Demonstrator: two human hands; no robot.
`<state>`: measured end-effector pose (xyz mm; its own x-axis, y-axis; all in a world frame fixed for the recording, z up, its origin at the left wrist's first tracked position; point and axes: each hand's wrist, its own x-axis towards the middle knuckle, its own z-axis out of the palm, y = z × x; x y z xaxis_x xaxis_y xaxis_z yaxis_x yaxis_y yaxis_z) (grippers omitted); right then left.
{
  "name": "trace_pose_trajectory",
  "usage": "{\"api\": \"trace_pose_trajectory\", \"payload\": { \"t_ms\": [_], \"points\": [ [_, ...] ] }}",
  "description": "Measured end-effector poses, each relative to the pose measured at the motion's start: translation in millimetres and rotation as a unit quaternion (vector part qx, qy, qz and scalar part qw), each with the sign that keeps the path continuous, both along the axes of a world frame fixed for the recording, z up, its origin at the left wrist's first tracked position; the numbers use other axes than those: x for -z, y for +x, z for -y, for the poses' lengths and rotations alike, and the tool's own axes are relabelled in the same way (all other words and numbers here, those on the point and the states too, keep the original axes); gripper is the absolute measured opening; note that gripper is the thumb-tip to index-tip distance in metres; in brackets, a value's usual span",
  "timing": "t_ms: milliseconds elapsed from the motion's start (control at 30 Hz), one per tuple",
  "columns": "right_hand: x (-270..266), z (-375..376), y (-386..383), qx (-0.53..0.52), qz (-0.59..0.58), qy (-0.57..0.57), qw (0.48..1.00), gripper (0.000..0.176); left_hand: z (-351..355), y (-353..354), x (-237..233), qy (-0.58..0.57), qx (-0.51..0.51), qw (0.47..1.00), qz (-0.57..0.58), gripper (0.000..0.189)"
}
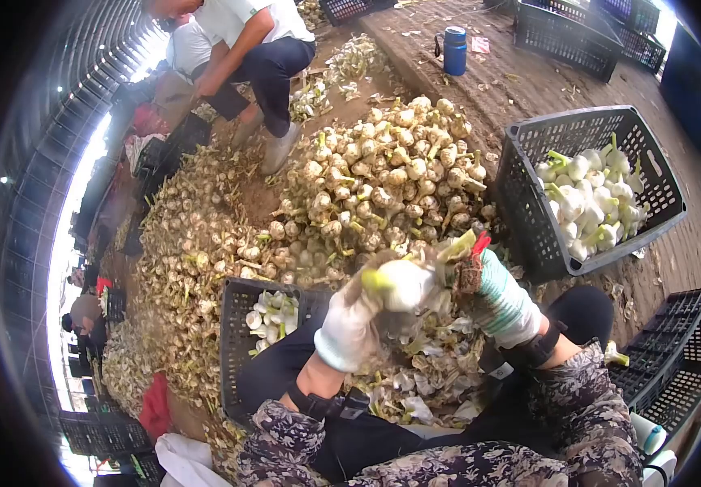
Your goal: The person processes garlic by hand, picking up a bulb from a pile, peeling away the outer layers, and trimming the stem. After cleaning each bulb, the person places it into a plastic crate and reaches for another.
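My left hand [349, 325], in a pale glove, is closed round a white garlic bulb [405, 284] with a short green stem stub, held above my lap. My right hand [506, 302], in a white and green glove, is closed on a small tool [470, 274] with a brown wrapped handle and a red part. Loose husk lies beside the bulb, partly blurred. Peeled skins [423, 390] are heaped below my hands, between my legs.
A large heap of garlic [383, 178] lies ahead. A black crate [549, 235] of cleaned bulbs stands right, a smaller crate [232, 325] left. Another crate [683, 357] sits lower right. A blue bottle [454, 53] stands behind. A person [257, 49] crouches at upper left.
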<state>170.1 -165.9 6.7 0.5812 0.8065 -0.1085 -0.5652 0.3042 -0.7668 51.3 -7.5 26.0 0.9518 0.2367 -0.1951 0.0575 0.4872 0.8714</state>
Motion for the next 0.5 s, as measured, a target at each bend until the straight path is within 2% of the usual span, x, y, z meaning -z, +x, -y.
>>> {"api": "trace_pose_trajectory", "payload": {
  "t_ms": [33, 100, 167, 200, 233, 300, 333, 367, 433, 467, 500],
  "points": [
    [0, -2, -2, 0.026, 0.025, -0.006, 0.999, 0.018, -2, 0, 1, -0.030, -0.016, 0.999, -0.007, 0.069],
    [4, -7, -5, 0.024, 0.040, -0.030, 0.998, 0.013, 5, 1, 15, 0.007, -0.049, 0.999, -0.019, 0.071],
    [-2, -8, -14, 0.038, 0.091, -0.087, 0.991, 0.014, 14, 2, 19, 0.073, -0.061, 0.995, 0.033, 0.074],
    [12, -11, -16, 0.023, 0.129, -0.040, 0.991, 0.018, 10, 0, 14, 0.101, -0.042, 0.994, 0.000, 0.075],
    [14, -11, -20, 0.043, 0.201, -0.073, 0.976, 0.015, 7, 0, 15, 0.050, -0.068, 0.996, 0.005, 0.076],
    [8, -8, -8, 0.039, 0.042, -0.025, 0.998, 0.019, 4, -3, 7, -0.022, -0.020, 0.999, 0.028, 0.072],
    [8, -9, 2, 0.107, 0.025, -0.005, 0.994, 0.024, 0, -4, 19, -0.056, 0.019, 0.995, 0.085, 0.068],
    [13, -3, 16, 0.130, 0.045, 0.041, 0.990, 0.022, 2, -4, 16, -0.057, 0.020, 0.995, 0.084, 0.068],
    [23, 4, 27, 0.156, 0.072, -0.084, 0.982, 0.022, 6, -5, 7, -0.030, 0.035, 0.998, 0.042, 0.069],
    [43, 0, 24, 0.134, 0.043, 0.017, 0.990, 0.018, 1, -6, 11, -0.004, 0.051, 0.998, 0.035, 0.067],
    [57, 5, 21, 0.132, 0.040, 0.014, 0.990, 0.018, -5, -7, 17, -0.007, 0.049, 0.998, 0.032, 0.067]
  ]
}}
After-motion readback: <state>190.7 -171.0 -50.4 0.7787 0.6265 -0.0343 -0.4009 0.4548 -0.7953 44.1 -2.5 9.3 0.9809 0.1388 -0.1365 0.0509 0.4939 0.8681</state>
